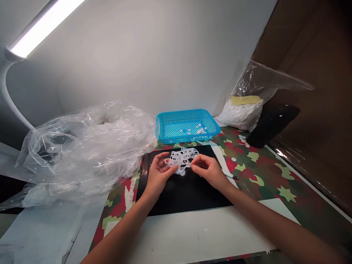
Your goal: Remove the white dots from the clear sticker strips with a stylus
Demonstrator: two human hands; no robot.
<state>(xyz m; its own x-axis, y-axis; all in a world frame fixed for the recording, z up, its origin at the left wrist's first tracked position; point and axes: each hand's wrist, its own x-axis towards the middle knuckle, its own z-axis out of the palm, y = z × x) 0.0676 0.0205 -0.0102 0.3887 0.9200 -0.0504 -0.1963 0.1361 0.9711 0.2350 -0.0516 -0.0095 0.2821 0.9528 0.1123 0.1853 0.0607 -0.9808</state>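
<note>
On one flat black mat point(187, 194), the left hand point(159, 174), fingers spread, and right hand point(213, 174), fingertips pinching its edge, flank one pile of white plastic rings point(180, 157), uncountably tangled. Beyond: one blue perforated basket point(172, 140); two clear plastic bags point(90, 146) flank it.

Here's the desk point(286, 183) — mat point(189, 194) in the middle, rings point(183, 157) piled on its far half. Behind it, by the far edge, sits the basket point(188, 139), discs point(201, 130) inside towards the right. Left bag point(90, 154) sprawls over the far-left corner, lamp point(46, 27) above; right bag point(240, 114) stands at the far-right corner. Pen point(229, 174) just right of the mat — sheet point(192, 234) before it, near edge.
</note>
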